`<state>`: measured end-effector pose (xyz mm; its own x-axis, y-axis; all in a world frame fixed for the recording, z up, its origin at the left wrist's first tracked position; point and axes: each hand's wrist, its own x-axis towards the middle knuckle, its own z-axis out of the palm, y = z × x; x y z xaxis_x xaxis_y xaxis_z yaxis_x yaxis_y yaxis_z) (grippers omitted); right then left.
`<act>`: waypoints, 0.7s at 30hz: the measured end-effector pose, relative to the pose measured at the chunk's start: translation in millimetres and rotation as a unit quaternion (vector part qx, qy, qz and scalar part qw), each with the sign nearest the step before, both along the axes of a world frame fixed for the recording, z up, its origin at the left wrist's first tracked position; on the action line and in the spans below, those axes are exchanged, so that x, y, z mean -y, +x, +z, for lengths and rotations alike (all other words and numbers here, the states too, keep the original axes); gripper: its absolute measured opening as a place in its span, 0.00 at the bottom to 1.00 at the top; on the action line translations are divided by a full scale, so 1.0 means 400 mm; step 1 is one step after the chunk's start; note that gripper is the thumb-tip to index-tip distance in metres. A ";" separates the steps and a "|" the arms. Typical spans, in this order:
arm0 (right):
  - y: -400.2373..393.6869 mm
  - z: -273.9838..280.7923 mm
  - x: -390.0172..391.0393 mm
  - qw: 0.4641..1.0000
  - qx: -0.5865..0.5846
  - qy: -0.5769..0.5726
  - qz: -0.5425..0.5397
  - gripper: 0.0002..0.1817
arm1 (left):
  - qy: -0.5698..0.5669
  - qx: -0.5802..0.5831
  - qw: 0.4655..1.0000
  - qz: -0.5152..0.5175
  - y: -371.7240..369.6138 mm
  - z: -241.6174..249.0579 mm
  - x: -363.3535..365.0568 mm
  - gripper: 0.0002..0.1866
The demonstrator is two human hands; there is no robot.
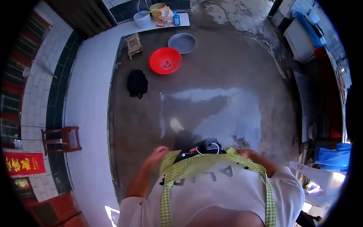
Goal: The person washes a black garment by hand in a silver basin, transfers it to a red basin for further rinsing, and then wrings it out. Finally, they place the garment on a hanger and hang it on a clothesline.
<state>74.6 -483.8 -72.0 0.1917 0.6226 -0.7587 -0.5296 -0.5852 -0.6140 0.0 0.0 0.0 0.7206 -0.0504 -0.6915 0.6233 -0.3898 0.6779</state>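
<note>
My left hand (159, 152) hangs in front of me, beside the edge of the green checked apron (181, 163). It is small and blurred, so how its fingers are set does not show clearly. At the apron's right side is my right hand (245, 153), mostly hidden by the cloth and my forearm, with its fingers out of sight. A dark device (210, 143) with a white cable sits at my waist between the hands. Below it, one light shoe (176, 125) shows on the floor.
Ahead are a red basin (165, 61), a grey metal basin (182, 43), a small wooden stool (134, 45) and a black cloth-like heap (137, 83). A white bucket (143, 19) and blue bottle (176, 19) stand on a ledge. A wooden chair (61, 140) is left; wet floor (227, 121) shines.
</note>
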 end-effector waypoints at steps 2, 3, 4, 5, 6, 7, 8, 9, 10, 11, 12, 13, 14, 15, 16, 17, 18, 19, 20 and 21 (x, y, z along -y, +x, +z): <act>0.047 -0.030 0.052 0.991 0.064 -0.070 0.090 0.26 | -0.104 0.031 0.990 0.088 0.078 0.038 0.097 0.15; 0.059 -0.033 0.063 0.985 0.082 -0.091 0.121 0.27 | -0.112 0.068 0.991 0.037 0.102 0.032 0.129 0.14; 0.012 -0.011 0.098 0.983 0.047 -0.114 0.132 0.24 | -0.125 0.084 0.989 -0.004 0.059 0.013 0.189 0.14; -0.051 0.090 0.189 0.970 -0.042 -0.192 0.143 0.21 | -0.182 0.061 0.981 -0.026 0.035 -0.057 0.290 0.14; -0.076 0.223 0.253 0.948 -0.117 -0.252 0.153 0.21 | -0.257 -0.043 0.965 -0.019 0.037 -0.018 0.362 0.15; 0.095 0.083 0.084 0.970 -0.069 -0.210 0.099 0.21 | -0.222 0.000 0.974 -0.047 0.235 0.023 0.195 0.13; 0.123 0.066 0.092 0.972 -0.071 -0.218 0.051 0.21 | -0.258 -0.005 0.965 -0.053 0.283 0.031 0.196 0.12; 0.157 0.067 0.079 0.970 -0.075 -0.223 0.061 0.21 | -0.243 0.017 0.965 -0.096 0.338 0.018 0.181 0.12; 0.230 0.081 0.004 0.973 -0.024 -0.229 -0.008 0.21 | -0.231 0.030 0.968 -0.098 0.397 0.007 0.132 0.11; 0.246 0.115 -0.014 0.966 0.016 -0.247 -0.075 0.22 | -0.233 0.031 0.967 -0.098 0.400 -0.015 0.138 0.11; 0.277 0.165 -0.029 0.961 0.086 -0.260 -0.037 0.21 | -0.239 0.023 0.967 -0.086 0.418 -0.018 0.143 0.11; 0.339 0.181 -0.069 0.962 0.080 -0.261 -0.027 0.21 | -0.226 0.005 0.970 -0.092 0.473 -0.007 0.118 0.11; 0.351 0.188 -0.084 0.925 0.174 -0.337 -0.002 0.18 | -0.216 -0.019 0.971 -0.104 0.481 0.001 0.112 0.10; 0.361 0.193 -0.091 0.874 0.267 -0.406 0.026 0.15 | -0.220 -0.031 0.970 -0.100 0.480 0.023 0.109 0.10; 0.438 0.150 -0.106 0.874 0.272 -0.401 0.023 0.15 | -0.219 -0.051 0.971 -0.080 0.551 0.058 0.074 0.10; 0.454 0.083 -0.086 0.875 0.275 -0.399 -0.006 0.15 | -0.224 -0.083 0.969 -0.059 0.564 0.067 0.064 0.09; 0.483 0.072 -0.106 0.875 0.277 -0.396 -0.036 0.16 | -0.225 -0.090 0.968 -0.057 0.580 0.059 0.048 0.09; 0.567 0.065 -0.149 0.876 0.278 -0.392 -0.035 0.16 | -0.227 -0.090 0.969 -0.029 0.642 0.063 0.005 0.08; 0.627 0.058 -0.184 0.893 0.266 -0.355 -0.072 0.15 | -0.228 -0.085 0.970 -0.002 0.675 0.072 -0.021 0.08; 0.673 0.061 -0.217 0.910 0.238 -0.325 -0.099 0.15 | -0.231 -0.097 0.968 0.005 0.690 0.069 -0.035 0.08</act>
